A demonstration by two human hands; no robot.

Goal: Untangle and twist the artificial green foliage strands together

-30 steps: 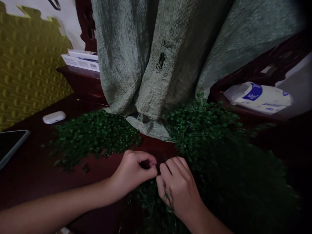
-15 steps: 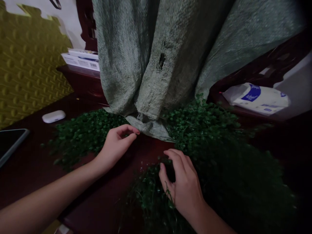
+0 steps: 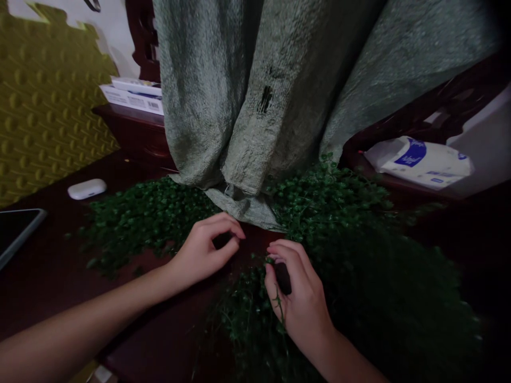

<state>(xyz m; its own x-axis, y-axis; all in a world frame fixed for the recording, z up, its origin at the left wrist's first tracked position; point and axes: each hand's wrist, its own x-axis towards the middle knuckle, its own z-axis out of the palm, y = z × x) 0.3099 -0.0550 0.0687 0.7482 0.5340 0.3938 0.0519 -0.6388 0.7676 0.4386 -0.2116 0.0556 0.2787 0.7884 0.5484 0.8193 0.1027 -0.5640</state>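
Observation:
My left hand [image 3: 203, 252] hovers over the dark red table [image 3: 59, 287], its fingers curled with thumb and forefinger apart; nothing shows between them. It sits just right of a pile of small green leaves [image 3: 139, 221]. My right hand [image 3: 297, 298] is closed around green sprigs [image 3: 255, 319] with long thin stems, thumb and fingers pinched at their top. A large heap of the same sprigs [image 3: 359, 255] lies to its right.
A grey-green woven sack [image 3: 247, 106] stands behind the greens. A white earbud case [image 3: 87, 189] and a phone [image 3: 16, 231] lie at the left, near a yellow foam mat [image 3: 43, 106]. White boxes [image 3: 133, 94] and a tissue pack [image 3: 419, 159] rest on dark wooden furniture.
My left hand left the right hand, reached out to the leaf pile, and has come partway back with fingers curled. My right hand stayed on the sprigs and shifted slightly up.

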